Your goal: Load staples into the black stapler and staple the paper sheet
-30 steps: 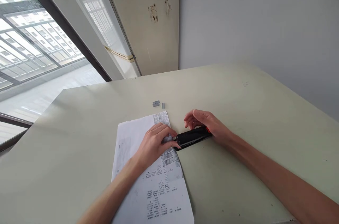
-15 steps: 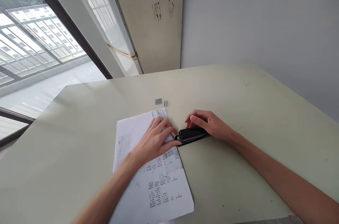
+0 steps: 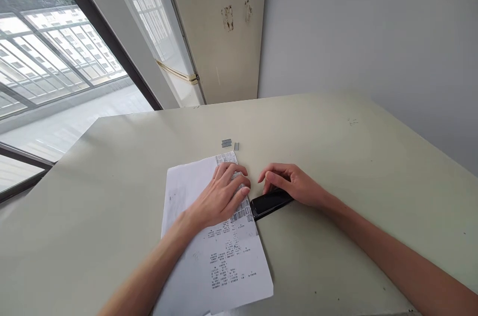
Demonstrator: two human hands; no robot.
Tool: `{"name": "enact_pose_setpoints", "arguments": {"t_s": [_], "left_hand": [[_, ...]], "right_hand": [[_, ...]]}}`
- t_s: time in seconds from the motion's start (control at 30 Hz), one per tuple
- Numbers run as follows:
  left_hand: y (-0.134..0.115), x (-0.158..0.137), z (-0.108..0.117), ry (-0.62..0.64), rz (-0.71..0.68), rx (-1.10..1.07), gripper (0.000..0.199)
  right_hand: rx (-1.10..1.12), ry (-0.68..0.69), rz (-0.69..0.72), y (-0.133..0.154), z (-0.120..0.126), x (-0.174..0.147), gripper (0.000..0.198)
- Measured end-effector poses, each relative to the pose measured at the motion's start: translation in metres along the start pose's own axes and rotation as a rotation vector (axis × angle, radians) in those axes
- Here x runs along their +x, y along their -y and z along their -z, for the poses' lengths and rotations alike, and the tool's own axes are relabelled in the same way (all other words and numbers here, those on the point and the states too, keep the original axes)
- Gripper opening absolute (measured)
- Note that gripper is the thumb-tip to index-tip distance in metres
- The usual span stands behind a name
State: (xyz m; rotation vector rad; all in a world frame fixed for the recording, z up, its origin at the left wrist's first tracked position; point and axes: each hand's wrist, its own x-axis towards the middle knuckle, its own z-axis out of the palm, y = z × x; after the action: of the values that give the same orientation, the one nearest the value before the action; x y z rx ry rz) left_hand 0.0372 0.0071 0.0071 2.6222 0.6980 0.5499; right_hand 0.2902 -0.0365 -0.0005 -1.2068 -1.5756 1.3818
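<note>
My left hand (image 3: 220,195) lies on a stack of printed paper sheets (image 3: 239,278), its fingers spread a little and bent near the right edge. A black stapler (image 3: 269,203) lies on the table to the right of the sheets, its front end touching or just over their edge; I cannot tell which. My right hand (image 3: 297,185) is curled about the stapler's rear end, which its palm hides. The right thumb and fingers bend over the far side. Beyond the sheets lie several short strips of staples (image 3: 226,143).
The pale table (image 3: 336,256) has a few dark specks. At its far side stand a cream cabinet or fridge (image 3: 231,57) with peeled marks and a gold handle (image 3: 177,73), and a grey wall (image 3: 354,32). A window (image 3: 56,42) is at the left.
The stapler has shifted toward me along the sheets' edge, with my right hand still at its rear. My left fingers have moved off the stapler's front and onto the paper.
</note>
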Motion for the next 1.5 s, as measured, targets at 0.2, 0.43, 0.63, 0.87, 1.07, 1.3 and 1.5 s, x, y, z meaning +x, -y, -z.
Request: {"name": "enact_pose_setpoints", "arguments": {"t_s": [0.2, 0.43, 0.63, 0.87, 1.07, 1.3, 1.5], "left_hand": [[0.001, -0.002, 0.015, 0.011, 0.008, -0.030, 0.021], [-0.020, -0.048, 0.032, 0.117, -0.006, -0.092, 0.016], [-0.038, -0.073, 0.012, 0.223, -0.068, 0.051, 0.041], [-0.039, -0.065, -0.002, 0.207, -0.115, 0.090, 0.049], [-0.041, -0.066, -0.004, 0.145, -0.106, 0.038, 0.047], [-0.041, -0.069, -0.007, 0.113, -0.109, 0.006, 0.046], [-0.040, -0.072, -0.013, 0.096, -0.107, 0.002, 0.047]], "right_hand": [[-0.021, 0.016, -0.008, 0.003, -0.002, -0.003, 0.042], [-0.022, 0.006, -0.006, 0.003, -0.001, -0.004, 0.043], [-0.025, 0.014, -0.019, 0.004, -0.001, -0.005, 0.044], [-0.036, 0.025, -0.050, 0.001, -0.004, -0.009, 0.041], [-0.155, 0.048, -0.062, 0.011, -0.002, -0.016, 0.037], [-0.547, -0.159, 0.013, 0.045, -0.031, -0.014, 0.042], [-0.622, -0.035, 0.018, 0.059, -0.059, -0.006, 0.051]]}}
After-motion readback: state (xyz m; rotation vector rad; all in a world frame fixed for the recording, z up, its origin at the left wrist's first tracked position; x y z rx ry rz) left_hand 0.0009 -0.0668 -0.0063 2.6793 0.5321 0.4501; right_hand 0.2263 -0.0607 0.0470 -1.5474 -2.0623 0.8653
